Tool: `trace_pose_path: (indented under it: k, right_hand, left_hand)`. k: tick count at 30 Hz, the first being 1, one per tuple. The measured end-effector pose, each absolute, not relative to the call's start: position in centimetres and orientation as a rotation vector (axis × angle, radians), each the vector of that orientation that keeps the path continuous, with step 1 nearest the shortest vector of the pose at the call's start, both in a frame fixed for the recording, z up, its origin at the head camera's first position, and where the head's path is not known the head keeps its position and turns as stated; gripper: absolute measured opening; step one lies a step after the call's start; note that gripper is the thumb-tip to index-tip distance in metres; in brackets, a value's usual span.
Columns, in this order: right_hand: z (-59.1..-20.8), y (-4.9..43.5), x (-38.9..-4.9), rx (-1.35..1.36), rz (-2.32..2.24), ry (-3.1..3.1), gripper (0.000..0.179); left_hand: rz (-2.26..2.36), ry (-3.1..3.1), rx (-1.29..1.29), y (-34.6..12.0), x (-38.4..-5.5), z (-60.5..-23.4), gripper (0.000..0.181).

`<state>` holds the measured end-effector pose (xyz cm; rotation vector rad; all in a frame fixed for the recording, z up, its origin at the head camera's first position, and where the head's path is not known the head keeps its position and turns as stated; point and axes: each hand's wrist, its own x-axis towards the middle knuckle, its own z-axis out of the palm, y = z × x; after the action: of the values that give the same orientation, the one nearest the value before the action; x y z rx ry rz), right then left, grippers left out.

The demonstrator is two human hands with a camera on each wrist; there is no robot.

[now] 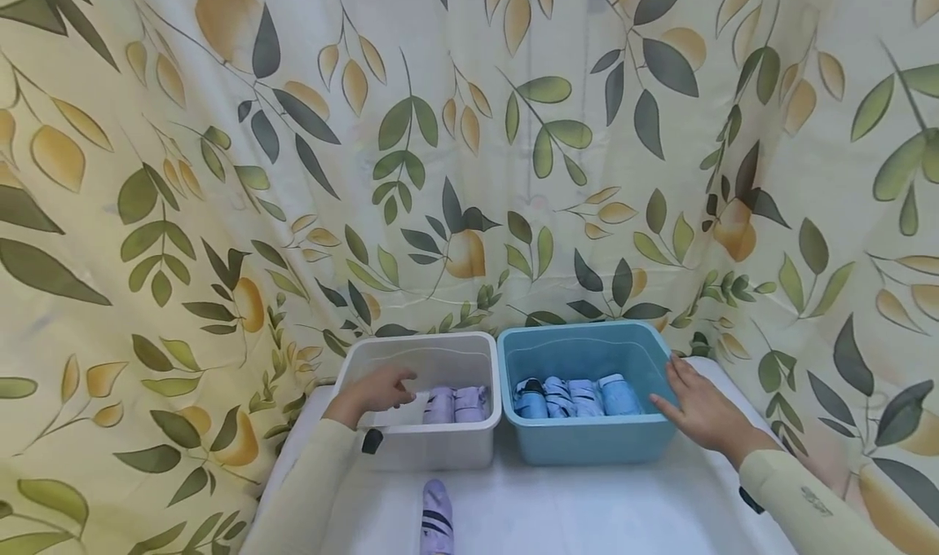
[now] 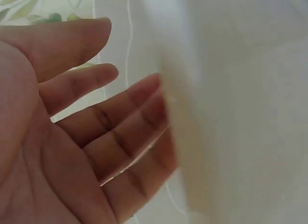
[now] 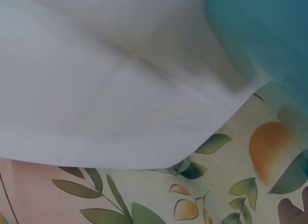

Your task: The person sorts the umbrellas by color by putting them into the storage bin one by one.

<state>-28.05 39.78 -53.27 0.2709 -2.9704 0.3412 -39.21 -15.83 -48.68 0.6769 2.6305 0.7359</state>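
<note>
A white bin [image 1: 455, 439] holds two lavender rolled bundles [image 1: 469, 404], their exact kind unclear. Over its left side hangs my left hand [image 1: 377, 392], fingers loosely bent and holding nothing. In the left wrist view that hand [image 2: 96, 118] shows its palm, fingertips partly hidden by a blurred pale edge. Beside the white bin stands a blue bin [image 1: 587, 445] with several light blue and lavender striped bundles [image 1: 583, 396] in a row. My right hand [image 1: 704, 404] touches its right rim with extended fingers; only fingertips [image 3: 291, 212] show in the right wrist view.
On the white table [image 1: 557, 510], in front of the white bin, lies a long lavender bundle with black stripes [image 1: 437, 514], cut off by the frame's lower edge. A leaf-and-fruit patterned curtain [image 1: 469, 172] surrounds the table at the back and sides.
</note>
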Motion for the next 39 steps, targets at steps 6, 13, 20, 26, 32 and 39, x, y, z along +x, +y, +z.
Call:
trace_pose_path:
  k: [6, 13, 20, 26, 32, 39]
  right_hand:
    - [-53.8, 40.6, -27.9, 0.254, 0.326, -2.96, 0.093]
    - [-54.0, 40.5, -27.9, 0.257, 0.325, -2.974, 0.095]
    - [-53.7, 40.4, -27.7, 0.26, 0.313, -2.966, 0.092]
    - [-53.8, 40.2, -27.8, 0.248, 0.323, -2.971, 0.092]
    - [-53.8, 39.9, -27.9, 0.244, 0.323, -2.972, 0.092]
    - [-53.5, 39.6, -28.1, 0.248, 0.33, -2.979, 0.092]
  left_hand:
    - [0.846, 2.775, 0.764, -15.8, -36.2, -49.1, 0.038]
    - [1.142, 3.053, 0.756, -16.1, -31.0, -50.9, 0.022]
    - [1.311, 2.936, 0.67, -16.9, -27.2, -55.7, 0.017]
    - [1.167, 2.739, 0.605, -17.8, -25.0, -60.0, 0.027]
    - [1.057, 2.549, 0.538, -17.8, -23.7, -63.4, 0.045]
    - [1.015, 2.541, 0.51, -15.7, -23.5, -65.2, 0.051]
